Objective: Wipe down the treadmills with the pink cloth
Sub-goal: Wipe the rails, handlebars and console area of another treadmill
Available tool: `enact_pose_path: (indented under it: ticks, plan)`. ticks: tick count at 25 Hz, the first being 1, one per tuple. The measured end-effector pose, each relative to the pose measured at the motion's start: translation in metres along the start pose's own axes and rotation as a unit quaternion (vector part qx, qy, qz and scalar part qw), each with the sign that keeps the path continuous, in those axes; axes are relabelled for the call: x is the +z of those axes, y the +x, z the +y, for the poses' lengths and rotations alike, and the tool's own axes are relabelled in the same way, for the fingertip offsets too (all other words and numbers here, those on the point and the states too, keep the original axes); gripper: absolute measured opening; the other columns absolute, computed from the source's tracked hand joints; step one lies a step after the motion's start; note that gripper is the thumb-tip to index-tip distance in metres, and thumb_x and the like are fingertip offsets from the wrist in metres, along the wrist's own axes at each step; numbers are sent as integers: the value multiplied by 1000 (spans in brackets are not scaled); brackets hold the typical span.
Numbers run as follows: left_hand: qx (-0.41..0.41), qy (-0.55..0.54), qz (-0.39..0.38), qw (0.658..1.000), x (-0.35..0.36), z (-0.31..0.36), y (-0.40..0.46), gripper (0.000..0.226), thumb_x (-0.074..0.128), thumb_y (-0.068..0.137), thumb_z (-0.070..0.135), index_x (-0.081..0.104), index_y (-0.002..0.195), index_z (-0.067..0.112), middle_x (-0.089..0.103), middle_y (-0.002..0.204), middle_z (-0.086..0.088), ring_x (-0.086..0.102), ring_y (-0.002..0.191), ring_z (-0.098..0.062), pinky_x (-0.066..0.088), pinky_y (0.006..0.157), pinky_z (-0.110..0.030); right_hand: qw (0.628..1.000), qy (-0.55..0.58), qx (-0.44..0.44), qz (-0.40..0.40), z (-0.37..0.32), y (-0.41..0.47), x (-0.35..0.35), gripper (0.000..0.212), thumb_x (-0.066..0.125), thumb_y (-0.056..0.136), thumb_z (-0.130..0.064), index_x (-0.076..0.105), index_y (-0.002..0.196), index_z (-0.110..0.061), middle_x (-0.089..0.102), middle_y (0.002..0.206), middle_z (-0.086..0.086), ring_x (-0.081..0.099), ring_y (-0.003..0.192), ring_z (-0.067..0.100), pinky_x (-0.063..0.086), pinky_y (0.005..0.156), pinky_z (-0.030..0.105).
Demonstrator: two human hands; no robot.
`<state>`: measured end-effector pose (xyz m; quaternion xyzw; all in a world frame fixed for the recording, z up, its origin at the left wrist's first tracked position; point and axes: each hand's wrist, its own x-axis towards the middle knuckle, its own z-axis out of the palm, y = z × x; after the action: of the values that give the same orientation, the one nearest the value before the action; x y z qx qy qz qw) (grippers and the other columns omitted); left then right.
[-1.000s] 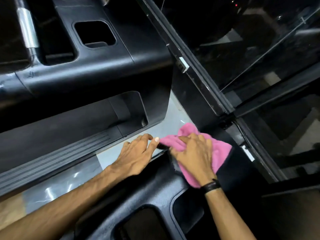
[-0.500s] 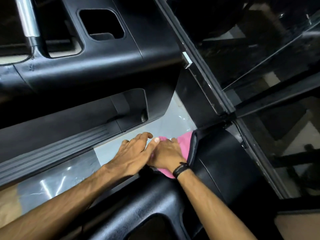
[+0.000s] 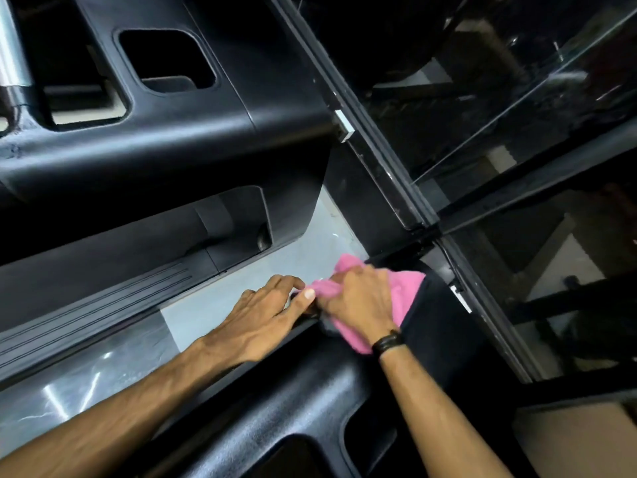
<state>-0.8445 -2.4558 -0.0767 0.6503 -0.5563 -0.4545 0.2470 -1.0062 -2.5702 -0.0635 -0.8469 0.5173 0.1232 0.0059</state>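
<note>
**Cloth at the front corner of the near treadmill**

Two black treadmills fill the view. The far treadmill point(image 3: 165, 143), with its moulded cover and ribbed side rail, lies across the upper left. The near treadmill point(image 3: 275, 405) sits under the person's arms, its textured cover curving round to a front corner. Between them runs a strip of pale grey floor point(image 3: 241, 291). A dark glass wall with a black frame point(image 3: 389, 167) crosses the right side, close to the front of both machines.

The right hand point(image 3: 358, 301), a dark band at its wrist, lies on top of the pink cloth point(image 3: 403, 291) with fingers curled into the bunched fabric, gripping it against the front corner of the near treadmill's cover. The left hand point(image 3: 272, 312) rests beside it on the cover's edge, fingers loosely spread and holding nothing, its thumb tip touching the cloth's near fold.

Judging from this, the wipe is at work on the corner, with most of both machines probably not yet done. The risks are small. The cloth is bunched, so only part of it meets the surface and the textured plastic may be left streaked. The corner sits tight against the window frame, so a quick stroke could knock the knuckles or snag the cloth there. A loose fold could also slip off the edge into the gap and pick up floor dust.
</note>
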Motion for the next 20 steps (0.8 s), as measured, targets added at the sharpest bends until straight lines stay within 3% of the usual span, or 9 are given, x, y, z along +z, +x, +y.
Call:
enact_pose_path:
  ticks: [3,5,7,9,11,15,16,20]
  plan:
    - [39,-9,-11,999,-3,11,-4,57,13,92,74,44,128,41,49,132,18,52,113,-16,34,105,-36,978,16,185,90,73,26,-23,41,65,80,-52,74,109,-24,68,105,8,58,105,32,37,90,40]
    - [57,-19,0,998,-6,18,-4,54,17,96,68,48,127,37,51,131,18,52,113,-14,34,106,-36,961,16,248,118,74,11,-21,46,63,84,-51,69,122,-25,62,114,13,52,113,34,33,96,44]
    - [88,-35,28,995,-4,23,1,54,19,96,67,53,124,35,54,126,18,54,111,-9,37,105,-37,966,11,216,138,30,-31,-5,45,62,86,-50,67,122,-24,60,109,10,51,106,32,34,91,45]
    - [128,-54,56,989,2,28,8,55,20,94,65,57,119,34,57,117,21,55,106,-1,40,102,-37,978,41,121,167,-12,-85,6,38,61,83,-51,67,115,-32,57,97,1,49,93,24,38,82,42]
    - [155,-60,62,984,8,34,16,51,21,96,63,58,117,34,57,113,22,54,105,3,40,101,-34,976,81,90,179,1,-93,6,40,61,81,-53,68,117,-37,54,96,-5,46,91,19,36,82,39]
    - [189,-60,75,977,14,46,19,47,22,98,62,57,115,35,56,112,22,54,107,0,36,102,-32,942,64,284,166,77,-29,-10,51,63,86,-53,65,130,-28,59,108,6,49,107,29,35,94,44]
    - [198,-67,81,975,15,48,18,46,23,99,60,58,114,35,57,111,22,55,107,-1,36,101,-33,941,53,292,163,74,-26,-10,51,63,86,-53,64,131,-27,60,111,7,50,109,31,35,94,45]
    - [216,-91,100,967,21,50,22,39,28,101,52,62,107,33,60,105,19,57,103,0,41,98,-37,971,91,133,179,0,-93,8,41,57,86,-56,63,124,-40,53,97,-6,48,93,20,37,83,40]
